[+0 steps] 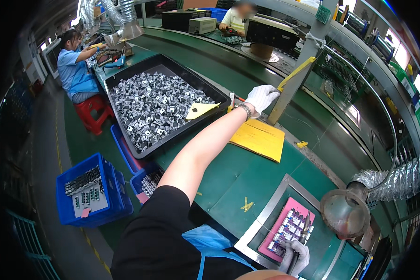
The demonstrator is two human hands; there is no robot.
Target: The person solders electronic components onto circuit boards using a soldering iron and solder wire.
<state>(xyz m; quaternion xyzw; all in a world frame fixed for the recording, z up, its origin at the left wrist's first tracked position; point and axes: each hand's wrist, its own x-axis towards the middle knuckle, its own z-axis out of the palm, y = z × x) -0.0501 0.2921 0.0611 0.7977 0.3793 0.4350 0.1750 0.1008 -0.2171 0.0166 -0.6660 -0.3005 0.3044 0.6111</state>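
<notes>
My left arm reaches out over the bench. Its white-gloved hand [262, 98] is closed at the lower end of a yellow strip [296, 73], which runs up along a metal post. In my gloved right hand [296, 257], a soldering iron [305, 228] is gripped, its tip slanting up over rows of small white and purple circuit boards [289, 227]. These boards lie on a pink pad [269, 242] within a metal frame [255, 227]. A flat yellow sheet [259, 140] rests on the bench just nearer than my left hand.
A black tray [121, 130] of small metal-and-black parts stands left, a yellow scrap [201, 110] on it. Blue bins [67, 205] stand lower left. A fume hood [344, 212] hangs beside the pad. Co-workers sit at far left [74, 63] and across the line [233, 21].
</notes>
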